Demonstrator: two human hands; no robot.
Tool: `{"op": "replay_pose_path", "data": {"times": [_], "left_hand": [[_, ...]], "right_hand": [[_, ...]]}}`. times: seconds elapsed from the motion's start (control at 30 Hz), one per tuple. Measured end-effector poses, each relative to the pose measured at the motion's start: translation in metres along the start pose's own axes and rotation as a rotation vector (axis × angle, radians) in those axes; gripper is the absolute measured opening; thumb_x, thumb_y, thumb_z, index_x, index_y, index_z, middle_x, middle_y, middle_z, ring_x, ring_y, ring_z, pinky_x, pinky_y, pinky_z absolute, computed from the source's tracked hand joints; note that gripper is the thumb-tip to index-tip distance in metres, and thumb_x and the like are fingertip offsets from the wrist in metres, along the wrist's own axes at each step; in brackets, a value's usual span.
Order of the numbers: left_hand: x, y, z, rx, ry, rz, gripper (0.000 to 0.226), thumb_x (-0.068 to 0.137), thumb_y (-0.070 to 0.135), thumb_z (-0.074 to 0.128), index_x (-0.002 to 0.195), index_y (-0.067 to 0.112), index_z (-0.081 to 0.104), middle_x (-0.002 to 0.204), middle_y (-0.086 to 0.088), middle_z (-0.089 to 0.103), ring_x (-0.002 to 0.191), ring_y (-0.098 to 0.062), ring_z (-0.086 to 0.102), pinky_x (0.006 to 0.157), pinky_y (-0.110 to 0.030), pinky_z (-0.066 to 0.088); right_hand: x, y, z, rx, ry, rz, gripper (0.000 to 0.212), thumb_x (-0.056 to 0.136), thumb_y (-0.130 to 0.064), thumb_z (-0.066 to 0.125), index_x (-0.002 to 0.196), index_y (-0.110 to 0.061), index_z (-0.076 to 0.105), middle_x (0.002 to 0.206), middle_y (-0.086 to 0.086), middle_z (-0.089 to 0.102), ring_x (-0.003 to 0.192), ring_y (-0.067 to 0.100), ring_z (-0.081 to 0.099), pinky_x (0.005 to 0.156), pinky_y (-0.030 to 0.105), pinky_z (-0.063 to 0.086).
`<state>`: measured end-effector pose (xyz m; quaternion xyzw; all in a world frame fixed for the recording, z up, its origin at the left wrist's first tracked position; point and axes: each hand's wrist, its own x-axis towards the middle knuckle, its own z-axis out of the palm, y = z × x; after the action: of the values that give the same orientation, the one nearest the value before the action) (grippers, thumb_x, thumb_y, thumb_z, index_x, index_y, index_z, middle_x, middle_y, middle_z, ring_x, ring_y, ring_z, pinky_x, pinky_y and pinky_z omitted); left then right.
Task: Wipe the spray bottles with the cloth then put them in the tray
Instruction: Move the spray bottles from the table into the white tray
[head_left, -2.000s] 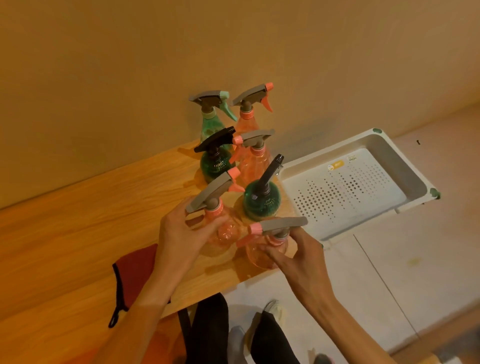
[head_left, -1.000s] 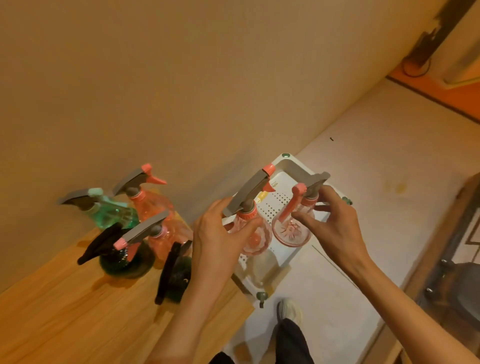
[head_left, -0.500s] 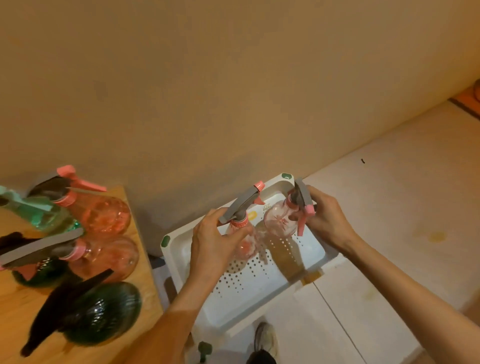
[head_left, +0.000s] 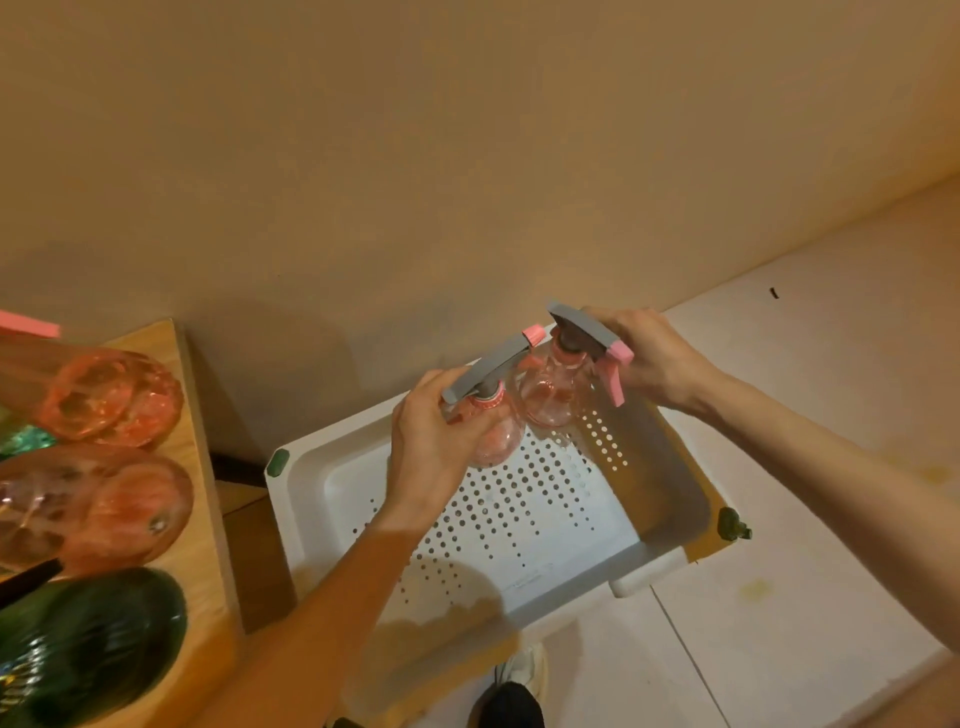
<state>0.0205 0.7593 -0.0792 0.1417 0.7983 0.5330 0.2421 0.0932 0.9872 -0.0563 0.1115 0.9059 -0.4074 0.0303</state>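
Observation:
Two clear pink spray bottles with grey heads are inside the white perforated tray (head_left: 311, 514), at its far side. My left hand (head_left: 434, 447) grips the nearer pink bottle (head_left: 496, 441) at its neck. My right hand (head_left: 654, 358) holds the farther pink bottle (head_left: 550, 395) by its grey head, trigger pointing right. Whether their bases touch the tray floor I cannot tell. No cloth is in view.
At the left, a wooden table (head_left: 208, 519) carries more bottles: two pink ones (head_left: 109, 397) (head_left: 98, 506) and a dark green one (head_left: 93, 639), cut off by the frame. A beige wall rises behind. Pale floor spreads to the right, and my shoe (head_left: 519, 670) shows below the tray.
Both hands lifted a pink bottle each off the wooden table, carried them right, and lowered them into the far side of the tray. The view followed to the right.

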Motion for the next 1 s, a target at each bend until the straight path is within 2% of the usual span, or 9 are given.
{"op": "replay_pose_path", "data": {"times": [0.13,0.2,0.4,0.53,0.63,0.8,0.87,0.93,1.0], "left_hand": [[0.005,0.000,0.008,-0.034,-0.012,0.033,0.046,0.079,0.012,0.087,0.119,0.028,0.070,0.113,0.008,0.070,0.108,-0.009,0.069,0.099,-0.031,0.056],[0.004,-0.003,0.010,-0.030,-0.003,0.029,0.046,0.079,0.014,0.087,0.118,0.031,0.069,0.113,0.010,0.070,0.107,-0.008,0.069,0.098,-0.031,0.056],[0.003,-0.009,0.013,0.000,0.022,0.033,0.051,0.079,0.023,0.088,0.115,0.047,0.063,0.118,0.014,0.069,0.113,-0.011,0.066,0.100,-0.041,0.055],[0.005,-0.012,0.014,0.044,0.035,-0.001,0.057,0.076,0.027,0.090,0.105,0.060,0.054,0.123,0.012,0.068,0.115,-0.014,0.065,0.099,-0.043,0.056],[0.004,-0.013,0.016,0.054,0.055,0.012,0.062,0.076,0.026,0.091,0.101,0.067,0.052,0.122,0.011,0.068,0.112,-0.014,0.066,0.095,-0.044,0.057],[0.006,-0.016,0.017,0.088,0.048,0.007,0.059,0.075,0.029,0.091,0.107,0.059,0.052,0.127,0.012,0.062,0.116,-0.016,0.064,0.095,-0.044,0.057],[0.007,-0.019,0.016,0.093,0.044,-0.005,0.062,0.075,0.029,0.091,0.114,0.057,0.051,0.128,0.013,0.062,0.116,-0.015,0.063,0.095,-0.045,0.057],[0.007,-0.020,0.016,0.088,0.036,-0.026,0.061,0.076,0.031,0.090,0.119,0.052,0.053,0.127,0.014,0.064,0.115,-0.013,0.064,0.093,-0.046,0.058],[0.008,-0.021,0.016,0.079,0.031,-0.041,0.061,0.076,0.034,0.090,0.124,0.048,0.055,0.128,0.014,0.065,0.117,-0.012,0.064,0.093,-0.047,0.058]], "right_hand": [[0.005,0.005,-0.009,-0.065,-0.061,-0.098,0.015,0.088,0.002,0.064,0.100,-0.005,0.070,0.080,-0.030,0.057,0.075,-0.024,0.055,0.068,0.001,0.037],[0.004,0.005,-0.011,-0.102,-0.074,-0.152,0.012,0.090,-0.008,0.059,0.096,-0.009,0.069,0.079,-0.030,0.058,0.074,-0.021,0.056,0.067,0.002,0.038],[0.005,0.016,-0.009,0.060,-0.111,-0.048,0.024,0.084,0.001,0.075,0.097,-0.019,0.076,0.075,-0.044,0.062,0.080,-0.022,0.058,0.072,0.000,0.040],[0.005,0.021,-0.005,0.239,-0.136,0.022,0.040,0.078,0.003,0.081,0.081,-0.034,0.067,0.075,-0.030,0.069,0.078,-0.014,0.062,0.074,0.007,0.047],[0.005,0.027,0.001,0.310,-0.062,0.046,0.040,0.075,0.004,0.082,0.094,-0.029,0.068,0.096,-0.016,0.072,0.095,-0.004,0.065,0.080,0.012,0.050],[0.006,0.032,0.008,0.302,0.011,0.037,0.030,0.078,-0.005,0.081,0.098,-0.019,0.064,0.104,0.000,0.070,0.100,0.016,0.066,0.085,0.023,0.052],[0.005,0.033,0.007,0.339,-0.005,0.038,0.026,0.077,-0.010,0.082,0.095,-0.022,0.068,0.101,-0.004,0.072,0.100,0.015,0.068,0.087,0.021,0.052],[0.005,0.033,0.003,0.375,-0.022,0.042,0.030,0.082,0.001,0.078,0.097,-0.024,0.071,0.100,-0.008,0.074,0.103,0.013,0.069,0.091,0.025,0.053],[0.004,0.031,-0.002,0.371,-0.048,0.038,0.038,0.084,0.009,0.071,0.098,-0.026,0.073,0.095,-0.021,0.075,0.098,-0.002,0.068,0.084,0.015,0.052]]}}
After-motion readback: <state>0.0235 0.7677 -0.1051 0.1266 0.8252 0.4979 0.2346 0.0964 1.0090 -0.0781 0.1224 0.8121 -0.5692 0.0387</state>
